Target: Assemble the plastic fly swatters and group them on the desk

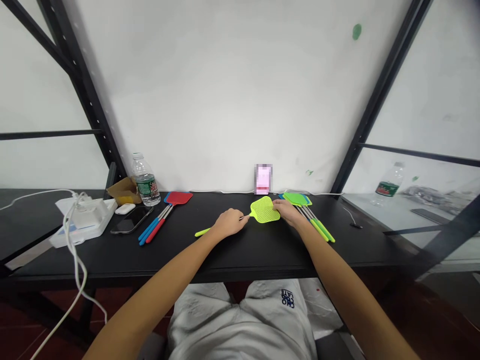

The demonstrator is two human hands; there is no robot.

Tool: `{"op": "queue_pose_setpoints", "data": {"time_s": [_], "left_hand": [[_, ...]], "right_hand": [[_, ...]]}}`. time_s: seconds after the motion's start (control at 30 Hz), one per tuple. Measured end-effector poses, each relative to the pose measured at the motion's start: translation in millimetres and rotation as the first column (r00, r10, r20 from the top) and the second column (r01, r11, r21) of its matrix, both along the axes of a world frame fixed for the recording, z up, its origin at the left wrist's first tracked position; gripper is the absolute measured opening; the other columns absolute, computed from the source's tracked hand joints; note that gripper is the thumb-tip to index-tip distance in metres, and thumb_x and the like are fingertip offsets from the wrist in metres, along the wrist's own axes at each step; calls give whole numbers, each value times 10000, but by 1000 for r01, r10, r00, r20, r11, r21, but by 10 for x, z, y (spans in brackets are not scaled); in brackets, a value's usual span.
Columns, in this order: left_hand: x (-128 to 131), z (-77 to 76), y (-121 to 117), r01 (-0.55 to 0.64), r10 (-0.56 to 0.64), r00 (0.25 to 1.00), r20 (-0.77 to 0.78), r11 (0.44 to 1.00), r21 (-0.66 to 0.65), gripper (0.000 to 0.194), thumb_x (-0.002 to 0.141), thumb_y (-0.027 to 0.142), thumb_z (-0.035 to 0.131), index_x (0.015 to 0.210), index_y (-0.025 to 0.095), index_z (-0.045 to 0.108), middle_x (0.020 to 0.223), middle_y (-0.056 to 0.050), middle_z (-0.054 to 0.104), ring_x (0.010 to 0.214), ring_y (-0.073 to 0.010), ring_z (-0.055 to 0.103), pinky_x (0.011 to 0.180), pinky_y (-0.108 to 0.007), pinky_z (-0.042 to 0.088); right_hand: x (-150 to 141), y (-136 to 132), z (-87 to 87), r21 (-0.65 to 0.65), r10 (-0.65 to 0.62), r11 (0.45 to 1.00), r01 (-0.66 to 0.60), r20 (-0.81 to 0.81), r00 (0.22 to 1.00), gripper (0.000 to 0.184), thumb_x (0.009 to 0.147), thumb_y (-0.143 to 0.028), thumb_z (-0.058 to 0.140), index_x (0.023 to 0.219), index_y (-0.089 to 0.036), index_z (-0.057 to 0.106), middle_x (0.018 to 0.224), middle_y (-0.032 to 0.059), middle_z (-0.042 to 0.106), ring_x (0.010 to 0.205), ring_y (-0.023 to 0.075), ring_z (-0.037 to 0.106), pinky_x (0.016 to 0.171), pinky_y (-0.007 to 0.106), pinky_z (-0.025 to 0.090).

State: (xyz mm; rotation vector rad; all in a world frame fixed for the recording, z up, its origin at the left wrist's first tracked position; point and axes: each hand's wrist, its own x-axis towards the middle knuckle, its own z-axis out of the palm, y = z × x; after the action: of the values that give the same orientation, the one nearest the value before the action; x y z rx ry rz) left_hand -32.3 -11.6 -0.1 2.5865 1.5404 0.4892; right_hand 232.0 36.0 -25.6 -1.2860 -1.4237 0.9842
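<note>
A yellow-green fly swatter (265,209) lies across both hands above the black table. My left hand (229,223) is closed around its metal shaft, and the handle end sticks out past the wrist to the left. With fingers pinched, my right hand (288,211) grips the right edge of the perforated head. Just right of that hand rests a pile of green and blue fly swatters (298,199), handles pointing toward me, partly hidden by the hand. On the left lie red and blue fly swatters (179,198) with their heads overlapping.
A water bottle (146,182), an open cardboard box (126,190), a white earphone case (125,209) and a dark phone (132,220) stand or lie at the left. Beyond them is a power strip (88,220) with cables. A short cable (354,224) lies at the right of the black table (240,255).
</note>
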Motion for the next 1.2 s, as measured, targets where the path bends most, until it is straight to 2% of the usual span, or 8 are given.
{"op": "queue_pose_setpoints", "data": {"time_s": [0.27,0.57,0.8,0.93,1.03,1.13,1.2], "left_hand": [[5,-3,0,14,-14,1000,-10,1000,12,553,945,561,339,747,186,692,753,-102,686,669,-202,615,584,-281,328],[23,29,-36,-17,17,1000,8,1000,-19,555,944,560,343,757,184,706,759,-113,690,710,-217,641,606,-280,363],[28,53,-50,-51,51,999,10,998,-38,571,937,581,347,760,181,714,785,-125,700,769,-234,661,642,-282,403],[13,44,-33,-59,60,998,4,997,-45,611,928,621,327,770,181,720,783,-127,698,755,-236,658,645,-282,409],[6,45,-31,-65,65,998,4,996,-53,619,927,628,323,761,180,716,776,-127,696,744,-236,657,632,-283,405],[6,48,-33,-64,65,998,6,997,-50,616,928,626,323,749,178,707,769,-123,692,730,-231,654,619,-279,397],[7,47,-30,-63,63,998,4,997,-50,612,927,627,324,746,182,702,765,-118,691,721,-226,652,616,-277,394]], "right_hand": [[-1,2,14,11,-23,1000,23,29,999,140,560,-222,538,664,-166,612,639,3,572,607,133,481,541,247,317],[-6,-32,36,140,16,990,-17,8,1000,124,542,-200,549,663,-180,564,639,-21,554,612,123,476,578,247,355],[-3,-46,53,186,-68,981,58,46,997,103,591,-221,588,686,-191,615,641,-16,558,605,124,474,566,246,371],[-9,-58,83,107,-127,986,125,12,992,77,646,-187,573,703,-186,625,683,18,604,662,146,561,554,236,412],[-25,-87,134,-52,-206,978,203,-64,976,58,739,-227,592,766,-177,601,704,53,641,621,152,600,497,228,404],[-52,-147,202,-190,-189,968,165,-120,975,196,846,-365,583,830,-169,569,697,85,667,534,148,595,457,228,386],[-71,-193,243,-207,-126,974,92,-159,979,232,870,-396,569,864,-164,567,712,100,682,536,155,611,459,229,395]]}}
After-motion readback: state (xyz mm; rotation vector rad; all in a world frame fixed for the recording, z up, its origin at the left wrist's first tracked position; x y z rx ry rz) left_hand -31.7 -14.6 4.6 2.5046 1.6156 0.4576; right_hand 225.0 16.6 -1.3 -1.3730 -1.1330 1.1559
